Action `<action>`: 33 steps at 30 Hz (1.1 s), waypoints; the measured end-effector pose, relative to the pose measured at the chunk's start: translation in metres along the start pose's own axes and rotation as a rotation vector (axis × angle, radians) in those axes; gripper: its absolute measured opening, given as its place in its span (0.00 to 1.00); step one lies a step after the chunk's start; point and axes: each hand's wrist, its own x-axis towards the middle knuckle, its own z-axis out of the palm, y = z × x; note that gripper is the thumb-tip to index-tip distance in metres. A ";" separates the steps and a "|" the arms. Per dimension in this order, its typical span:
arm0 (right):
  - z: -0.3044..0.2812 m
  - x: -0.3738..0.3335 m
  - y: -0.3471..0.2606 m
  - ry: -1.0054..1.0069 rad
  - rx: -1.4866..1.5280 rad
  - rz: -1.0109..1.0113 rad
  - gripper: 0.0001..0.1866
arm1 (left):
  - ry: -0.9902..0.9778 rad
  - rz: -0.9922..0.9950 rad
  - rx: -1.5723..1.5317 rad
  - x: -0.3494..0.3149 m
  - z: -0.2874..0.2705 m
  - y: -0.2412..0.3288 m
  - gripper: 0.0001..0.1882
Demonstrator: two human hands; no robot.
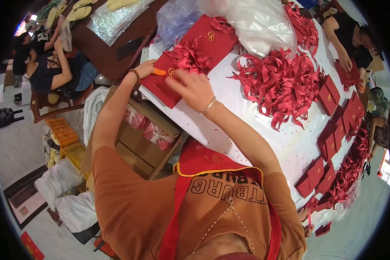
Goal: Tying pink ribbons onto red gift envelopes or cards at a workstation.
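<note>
A stack of flat red gift bags (221, 41) with gold emblems lies along the table edge in front of me. My left hand (145, 69) grips the left edge of the nearest bag (160, 90). Orange material, apparently a finger cover (160, 72), shows at that hand's tip over the bag. My right hand (194, 90) hovers just above the same bag, its fingers smeared by motion, so whether they hold anything is unclear. A bunch of red ribbons (188, 55) rests on the stack, beyond both hands.
Centre right on the white-covered table (216, 130) sits a large ribbon heap (284, 86). Clear plastic bags (264, 24) bulge behind it. Finished-looking red bags (329, 95) line the right side, where a co-worker's hand (344, 63) handles one. An open carton (136, 149) stands below my left arm.
</note>
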 end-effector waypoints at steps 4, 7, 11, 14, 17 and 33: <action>0.028 -0.001 -0.013 -0.204 0.114 -0.537 0.19 | -0.025 0.052 -0.126 0.002 0.000 -0.014 0.29; 0.051 0.013 -0.005 -0.390 0.120 -0.397 0.23 | -0.014 0.088 -0.121 0.006 -0.005 -0.029 0.28; 0.058 0.029 0.013 -0.282 -0.070 -0.399 0.29 | -0.054 0.106 -0.157 0.014 -0.015 -0.047 0.23; 0.064 0.032 0.028 -0.301 -0.196 -0.280 0.31 | 0.029 0.109 -0.042 0.009 -0.002 -0.033 0.24; 0.058 0.024 0.024 -0.224 -0.248 -0.189 0.33 | 0.037 0.082 -0.043 -0.003 -0.007 -0.037 0.24; 0.064 -0.024 0.025 -0.015 0.729 0.383 0.29 | -0.027 0.045 0.018 -0.008 -0.011 -0.022 0.28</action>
